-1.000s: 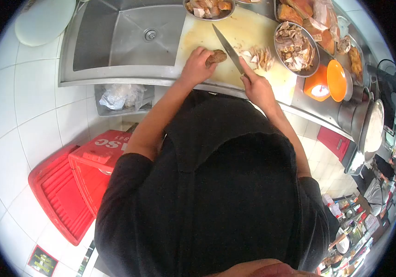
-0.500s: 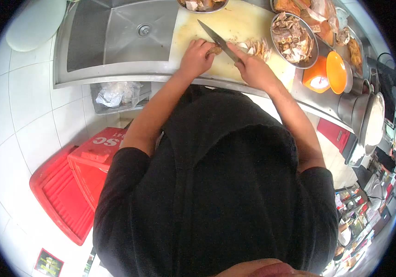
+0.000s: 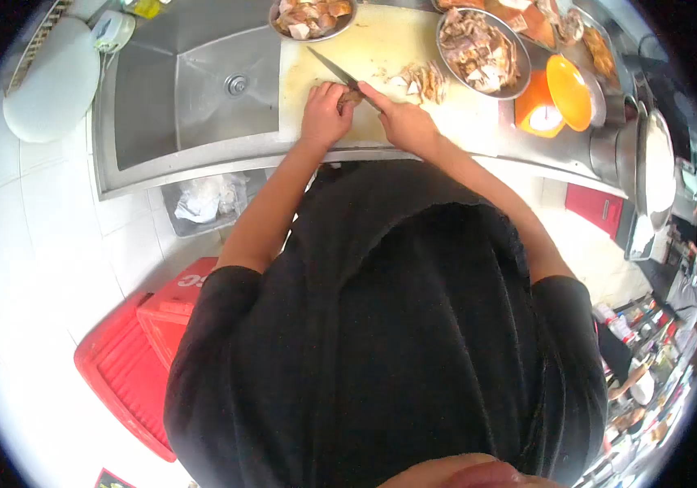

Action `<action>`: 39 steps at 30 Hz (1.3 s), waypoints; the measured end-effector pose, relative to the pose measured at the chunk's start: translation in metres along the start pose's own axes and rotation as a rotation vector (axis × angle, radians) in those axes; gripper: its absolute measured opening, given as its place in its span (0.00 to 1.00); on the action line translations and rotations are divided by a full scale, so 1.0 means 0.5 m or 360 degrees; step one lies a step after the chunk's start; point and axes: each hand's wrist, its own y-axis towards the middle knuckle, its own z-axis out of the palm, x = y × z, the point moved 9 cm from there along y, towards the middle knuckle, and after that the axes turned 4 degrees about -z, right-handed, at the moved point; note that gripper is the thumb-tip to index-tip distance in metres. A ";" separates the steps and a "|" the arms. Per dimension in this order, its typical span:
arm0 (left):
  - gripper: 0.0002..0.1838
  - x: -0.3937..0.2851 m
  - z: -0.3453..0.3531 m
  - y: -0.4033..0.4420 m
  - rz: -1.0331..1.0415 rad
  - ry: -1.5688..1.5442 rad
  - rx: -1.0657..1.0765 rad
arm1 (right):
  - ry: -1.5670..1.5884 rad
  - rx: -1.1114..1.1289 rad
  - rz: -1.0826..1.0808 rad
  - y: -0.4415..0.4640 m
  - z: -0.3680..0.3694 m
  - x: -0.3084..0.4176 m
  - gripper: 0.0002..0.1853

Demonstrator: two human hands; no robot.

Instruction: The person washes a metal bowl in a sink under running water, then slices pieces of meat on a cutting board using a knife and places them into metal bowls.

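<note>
On the pale cutting board [image 3: 381, 45], my left hand [image 3: 326, 114] is closed on a small brown piece of meat [image 3: 351, 99], pressed down near the board's front edge. My right hand [image 3: 405, 120] grips the handle of a long knife [image 3: 332, 67], its blade pointing up and left across the meat, touching or just over it. Sliced meat [image 3: 421, 81] lies in a loose row right of the blade. A metal bowl of shredded meat [image 3: 478, 50] stands at the board's right side, and a bowl of meat chunks [image 3: 309, 18] at its top left.
A steel sink [image 3: 202, 89] adjoins the board on the left. To the right are an orange scale [image 3: 538, 106], an orange bowl [image 3: 569, 91] and stacked metal pots [image 3: 615, 146]. Red crates [image 3: 133, 358] stand on the floor at left. Other people are partly visible far right.
The knife has moved left from beside the meat to across it, with my right hand following. My left hand stays on the meat. The camera view has shifted.
</note>
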 end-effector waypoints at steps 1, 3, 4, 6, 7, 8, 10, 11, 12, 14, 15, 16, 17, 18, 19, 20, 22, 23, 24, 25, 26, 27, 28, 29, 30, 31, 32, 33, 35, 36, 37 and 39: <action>0.13 -0.002 0.001 0.004 0.0049 0.0012 -0.0026 | -0.0022 0.0005 -0.0013 0.008 -0.020 0.010 0.41; 0.14 -0.002 0.006 0.000 0.0099 0.0031 -0.0038 | -0.0074 0.0174 -0.0003 0.018 -0.042 0.025 0.42; 0.14 -0.007 -0.001 0.003 0.0109 0.0048 -0.0049 | -0.0081 0.0218 0.0009 0.019 -0.049 0.032 0.42; 0.13 -0.015 -0.008 0.000 0.0067 0.0058 -0.0054 | -0.0061 0.0240 -0.0002 0.019 -0.033 0.022 0.42; 0.13 -0.016 -0.010 0.000 0.0038 0.0055 -0.0058 | -0.0007 0.0184 0.0025 0.019 -0.028 0.017 0.42; 0.12 -0.018 -0.011 -0.001 0.0019 0.0054 -0.0052 | 0.0044 0.0133 0.0053 0.017 -0.022 0.010 0.42; 0.12 -0.017 -0.007 -0.012 0.0028 0.0081 -0.0044 | 0.0100 0.0099 0.0076 -0.006 0.007 0.003 0.42; 0.13 -0.016 -0.009 0.002 0.0061 0.0100 -0.0057 | 0.0087 0.0078 0.0055 0.001 0.011 -0.001 0.42; 0.13 -0.016 -0.014 0.018 0.0067 0.0082 -0.0064 | 0.0066 0.0042 0.0027 0.019 -0.008 0.001 0.42; 0.13 -0.010 -0.009 -0.001 0.0024 0.0040 -0.0039 | 0.0044 0.0015 0.0026 0.029 -0.028 -0.015 0.42; 0.13 -0.009 -0.009 -0.013 0.0009 0.0043 -0.0037 | 0.0049 0.0027 0.0029 0.021 -0.020 -0.020 0.41; 0.13 -0.008 -0.010 -0.018 -0.0006 0.0046 -0.0037 | 0.0116 -0.0074 -0.0050 0.003 -0.026 -0.019 0.40; 0.13 -0.008 -0.013 -0.008 -0.0010 0.0043 -0.0053 | 0.0077 -0.0105 -0.0038 -0.007 -0.032 -0.030 0.40; 0.13 -0.009 -0.015 -0.013 -0.0015 0.0055 -0.0072 | 0.0041 -0.0122 -0.0013 -0.032 -0.039 -0.033 0.40; 0.13 -0.011 -0.015 -0.017 -0.0018 0.0064 -0.0092 | 0.0001 -0.0139 0.0013 -0.055 -0.052 -0.031 0.39; 0.13 -0.013 -0.017 -0.015 -0.0016 0.0076 -0.0118 | -0.0009 -0.0119 0.0102 -0.071 -0.067 -0.036 0.38; 0.13 -0.008 -0.016 -0.020 -0.0035 0.0087 -0.0109 | -0.0001 -0.0207 0.0130 -0.092 -0.090 -0.041 0.39; 0.13 -0.005 -0.019 -0.020 -0.0037 0.0099 -0.0107 | 0.0005 -0.0259 0.0140 -0.097 -0.102 -0.043 0.40; 0.13 -0.001 -0.021 -0.021 -0.0034 0.0100 -0.0123 | -0.0013 -0.0219 0.0169 -0.100 -0.107 -0.042 0.39; 0.13 0.001 -0.020 -0.024 -0.0029 0.0098 -0.0133 | 0.0030 -0.0222 0.0150 -0.103 -0.103 -0.040 0.39; 0.13 0.003 -0.019 -0.026 -0.0024 0.0094 -0.0142 | 0.0071 -0.0226 0.0133 -0.105 -0.097 -0.040 0.39; 0.13 0.001 -0.022 -0.025 -0.0042 0.0096 -0.0133 | 0.0111 -0.0229 0.0118 -0.106 -0.090 -0.041 0.39; 0.13 0.000 -0.024 -0.029 -0.0064 0.0097 -0.0121 | 0.0131 -0.0241 0.0160 -0.106 -0.081 -0.048 0.39; 0.14 0.000 -0.028 -0.031 -0.0085 0.0101 -0.0109 | 0.0151 -0.0255 0.0199 -0.103 -0.071 -0.053 0.39; 0.14 -0.001 -0.030 -0.031 -0.0087 0.0095 -0.0101 | 0.0172 -0.0270 0.0236 -0.099 -0.071 -0.048 0.39; 0.14 0.000 -0.033 -0.032 -0.0091 0.0089 -0.0094 | 0.0172 -0.0269 0.0289 -0.096 -0.072 -0.046 0.39; 0.15 -0.001 -0.035 -0.033 -0.0096 0.0082 -0.0087 | 0.0172 -0.0268 0.0343 -0.096 -0.077 -0.043 0.38; 0.15 -0.002 -0.037 -0.035 -0.0079 0.0074 -0.0106 | 0.0171 -0.0266 0.0399 -0.098 -0.087 -0.036 0.38; 0.16 -0.003 -0.038 -0.036 -0.0039 0.0052 -0.0137 | 0.0035 -0.0087 0.0414 -0.101 -0.091 -0.011 0.37; 0.16 -0.005 -0.038 -0.034 -0.0035 0.0033 -0.0115 | -0.0035 0.0000 0.0418 -0.102 -0.089 -0.006 0.37; 0.17 -0.005 -0.041 -0.034 -0.0033 0.0016 -0.0095 | -0.0031 0.0002 0.0408 -0.106 -0.087 -0.002 0.37; 0.18 0.006 -0.046 -0.035 -0.0062 -0.0090 -0.0088 | -0.0025 0.0007 0.0385 -0.109 -0.082 0.009 0.37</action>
